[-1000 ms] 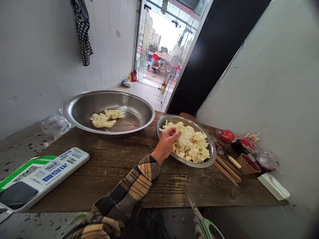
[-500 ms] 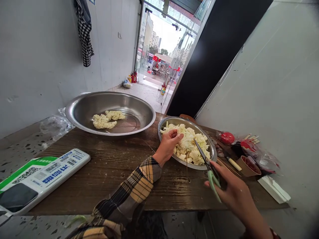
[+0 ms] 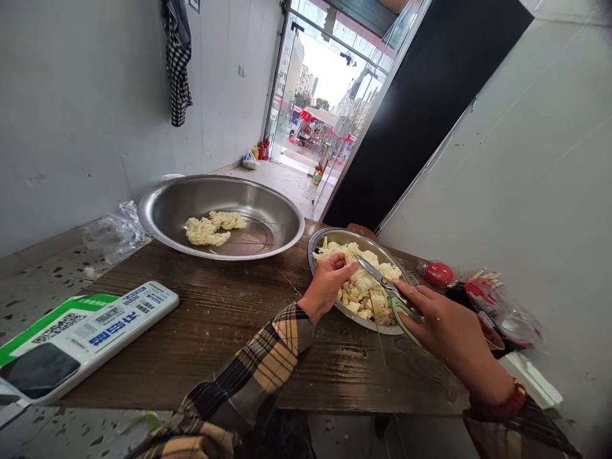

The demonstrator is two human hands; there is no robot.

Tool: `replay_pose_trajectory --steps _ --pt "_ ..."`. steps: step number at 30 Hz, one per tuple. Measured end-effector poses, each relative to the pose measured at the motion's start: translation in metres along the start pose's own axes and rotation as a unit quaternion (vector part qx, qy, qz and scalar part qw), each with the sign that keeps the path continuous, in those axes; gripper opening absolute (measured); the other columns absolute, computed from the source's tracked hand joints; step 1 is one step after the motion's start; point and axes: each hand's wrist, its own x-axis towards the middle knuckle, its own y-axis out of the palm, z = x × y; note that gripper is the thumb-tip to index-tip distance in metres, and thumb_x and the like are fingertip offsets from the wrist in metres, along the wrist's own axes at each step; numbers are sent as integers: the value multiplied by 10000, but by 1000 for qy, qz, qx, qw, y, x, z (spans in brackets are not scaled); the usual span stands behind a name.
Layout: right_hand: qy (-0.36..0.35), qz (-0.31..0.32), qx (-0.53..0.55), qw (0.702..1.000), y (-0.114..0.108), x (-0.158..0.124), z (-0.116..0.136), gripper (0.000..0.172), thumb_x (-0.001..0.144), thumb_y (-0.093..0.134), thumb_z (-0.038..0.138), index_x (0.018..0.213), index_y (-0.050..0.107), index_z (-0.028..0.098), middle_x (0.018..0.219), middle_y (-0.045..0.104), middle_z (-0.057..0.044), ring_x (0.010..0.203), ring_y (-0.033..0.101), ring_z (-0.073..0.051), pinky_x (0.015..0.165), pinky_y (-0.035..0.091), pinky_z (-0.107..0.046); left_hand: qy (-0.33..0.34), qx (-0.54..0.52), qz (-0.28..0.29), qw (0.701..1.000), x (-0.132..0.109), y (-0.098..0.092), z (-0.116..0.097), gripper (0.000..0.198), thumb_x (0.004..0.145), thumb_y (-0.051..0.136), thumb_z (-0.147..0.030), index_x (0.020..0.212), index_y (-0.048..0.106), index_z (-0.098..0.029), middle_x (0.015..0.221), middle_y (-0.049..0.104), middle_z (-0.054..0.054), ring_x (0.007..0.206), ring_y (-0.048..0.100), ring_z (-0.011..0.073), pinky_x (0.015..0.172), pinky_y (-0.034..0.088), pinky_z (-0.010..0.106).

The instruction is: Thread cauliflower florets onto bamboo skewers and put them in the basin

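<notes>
My left hand (image 3: 329, 285) is closed on a pale cauliflower piece (image 3: 348, 256) at the near left rim of a small steel pan (image 3: 317, 240) filled with cauliflower (image 3: 367, 290). My right hand (image 3: 444, 325) grips green-handled scissors (image 3: 388, 294), blades pointing left over the pan towards my left fingers. A thin bamboo skewer (image 3: 382, 341) runs down from the pan across the wooden table (image 3: 205, 319), close under the right hand.
A big steel basin (image 3: 268, 210) with a few cauliflower skewers (image 3: 213, 227) stands at the back left. A green and white box (image 3: 90, 328) lies at the left edge. Red bags and packets (image 3: 478, 290) crowd the right by the wall. An open doorway is behind.
My right hand has come up from the table's front edge with the scissors and now holds them over the small pan. The left hand stayed in the pan, fingers curling on a piece.
</notes>
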Motion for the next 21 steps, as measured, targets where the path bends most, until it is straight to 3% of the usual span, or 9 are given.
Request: replay_pose_trajectory --steps 14,21 --pt "-52 22 -28 998 -15 24 -14 398 873 547 337 1265 574 277 947 711 -11 726 666 -192 469 368 -263 23 -14 -25 999 -1 1 -1 238 619 787 -265 770 658 -133 727 630 0 622 518 63 562 387 179" --pt "-81 -5 -11 997 -18 27 -14 384 903 479 336 1269 570 267 916 710 -36 706 654 -183 459 362 -253 1 -85 3 996 1 -2 -1 283 629 789 -262 855 666 -142 842 672 31 725 596 98 686 456 222"
